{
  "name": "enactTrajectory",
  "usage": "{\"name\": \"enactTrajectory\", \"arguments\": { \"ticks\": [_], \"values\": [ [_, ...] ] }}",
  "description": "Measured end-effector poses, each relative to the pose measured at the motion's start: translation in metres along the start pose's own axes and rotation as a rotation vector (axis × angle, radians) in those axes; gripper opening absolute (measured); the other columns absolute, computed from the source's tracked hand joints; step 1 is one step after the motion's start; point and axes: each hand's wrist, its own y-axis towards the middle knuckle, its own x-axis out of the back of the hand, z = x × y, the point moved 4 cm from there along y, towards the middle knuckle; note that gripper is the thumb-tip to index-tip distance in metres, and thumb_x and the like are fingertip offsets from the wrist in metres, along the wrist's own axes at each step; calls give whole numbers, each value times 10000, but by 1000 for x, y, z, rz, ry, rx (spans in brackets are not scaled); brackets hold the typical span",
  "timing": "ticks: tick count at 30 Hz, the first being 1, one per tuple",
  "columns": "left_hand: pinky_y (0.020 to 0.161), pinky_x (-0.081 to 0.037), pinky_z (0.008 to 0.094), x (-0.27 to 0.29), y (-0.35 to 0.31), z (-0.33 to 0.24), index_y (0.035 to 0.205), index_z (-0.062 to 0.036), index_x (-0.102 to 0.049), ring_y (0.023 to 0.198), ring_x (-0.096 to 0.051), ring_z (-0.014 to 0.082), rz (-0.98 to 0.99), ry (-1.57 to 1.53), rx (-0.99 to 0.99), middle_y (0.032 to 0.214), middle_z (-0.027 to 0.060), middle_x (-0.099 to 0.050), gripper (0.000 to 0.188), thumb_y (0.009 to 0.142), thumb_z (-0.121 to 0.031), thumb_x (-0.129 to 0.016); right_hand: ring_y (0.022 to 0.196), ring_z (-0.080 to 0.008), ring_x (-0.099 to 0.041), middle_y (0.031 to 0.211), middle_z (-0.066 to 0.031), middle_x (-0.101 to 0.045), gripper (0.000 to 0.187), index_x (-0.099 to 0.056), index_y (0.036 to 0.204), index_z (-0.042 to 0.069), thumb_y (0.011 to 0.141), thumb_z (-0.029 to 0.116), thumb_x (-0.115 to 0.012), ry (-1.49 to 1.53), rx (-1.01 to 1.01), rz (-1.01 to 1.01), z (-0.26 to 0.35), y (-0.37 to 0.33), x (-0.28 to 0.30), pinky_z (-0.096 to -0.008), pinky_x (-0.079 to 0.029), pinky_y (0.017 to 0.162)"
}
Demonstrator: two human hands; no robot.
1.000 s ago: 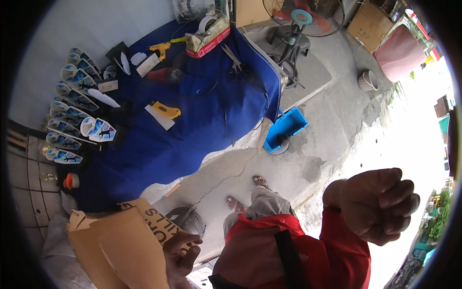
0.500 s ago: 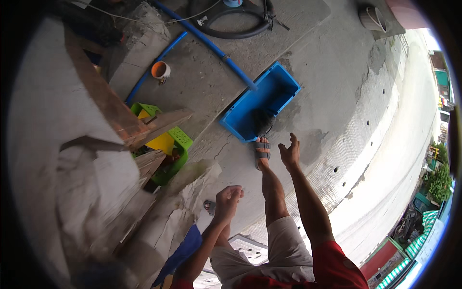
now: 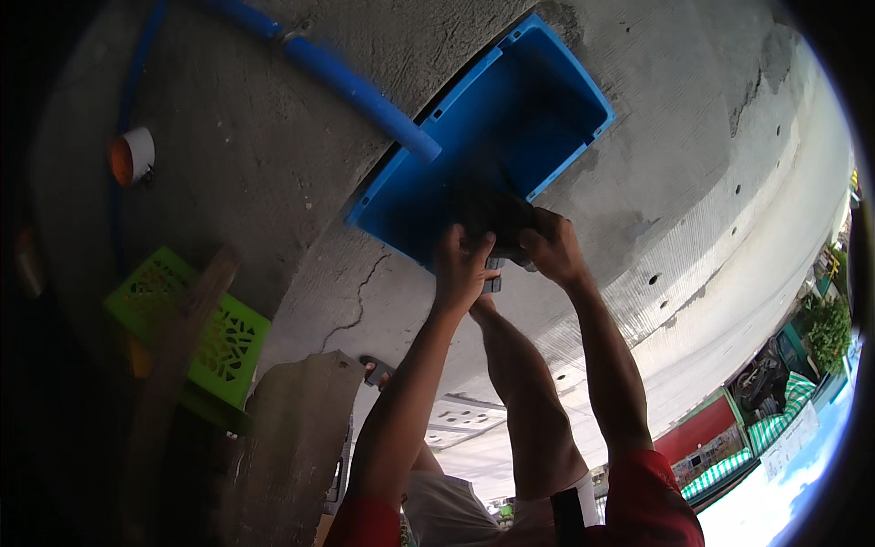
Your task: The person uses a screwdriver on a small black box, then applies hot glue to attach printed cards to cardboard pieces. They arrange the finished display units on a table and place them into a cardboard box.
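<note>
A blue plastic bin [image 3: 556,55] lies on the concrete, with dark shadow inside. At its near right corner a limp-looking black thing [image 3: 492,205] spills against the rim; its kind is too dark to make out. My left hand [image 3: 463,266] is closed at its near left side, thumb and fingers bent onto it. On its right side my right hand [image 3: 552,246] grips it, fingers curled over the top. A blue pipe [image 3: 355,91] reaches over the far left edge of the bin, its end above the inside.
A green plastic crate [image 3: 228,342] with a wooden plank [image 3: 196,314] across it stands at the left. Beyond it lies a white cup with an orange inside [image 3: 134,157]. A broken concrete block [image 3: 301,392] is near my left arm. My sandalled foot [image 3: 493,278] stands beside the bin.
My view has come down closer to the bin. Both hands have moved forward from beside my legs and closed on the black thing at the bin's near corner.
</note>
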Motion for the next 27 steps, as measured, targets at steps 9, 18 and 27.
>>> {"name": "enactTrajectory", "arguments": {
  "ticks": [9,18,27],
  "values": [
    [810,-497,286,16,14,-70,1137,16,-536,914,-617,145,-243,142,-202,1003,99,-628,347,943,-177,-750,981,-424,-661,1040,-252,-620,223,-605,1008,-14,843,106,-693,-341,145,-495,68,136,66,-507,-548,824],
    [866,-505,263,106,-89,-46,1167,1,-569,928,-613,124,-163,249,13,998,59,-635,239,963,-56,-680,1356,-436,-494,1451,-240,-526,644,-485,1496,112,886,179,-681,-409,25,-2,-7,164,-43,-493,-479,1076],
    [921,-540,360,149,-354,-214,1243,19,-609,1025,-684,221,-231,580,115,1084,145,-695,329,978,-166,-672,955,-395,-727,1019,-241,-737,383,-693,1194,2,884,220,-640,-81,85,-292,29,19,61,-453,-572,846]
  ]
}}
